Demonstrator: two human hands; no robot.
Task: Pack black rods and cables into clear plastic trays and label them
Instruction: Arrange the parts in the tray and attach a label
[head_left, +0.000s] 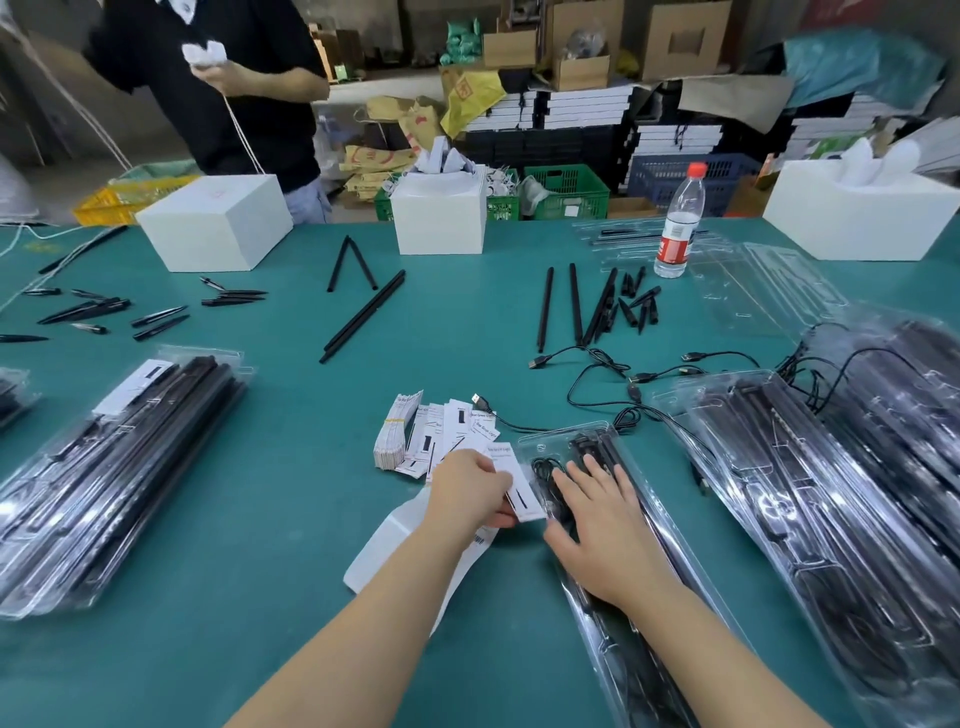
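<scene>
Lying in front of the person on the green table (291, 431), the filled clear tray (618, 519) holds black rods and a coiled cable, its long axis running from the near right edge away toward the middle. The right hand (602, 525) rests flat on its far end with fingers spread, steadying it. Just to the left, the left hand (475, 491) pinches a white label card (522, 491) whose edge touches the tray's left rim (so the card probably goes in from that side). Behind lie a loose pile of labels (431, 431), spare cables (613, 369), loose rods (571, 306) and stacks of packed trays (841, 478).
</scene>
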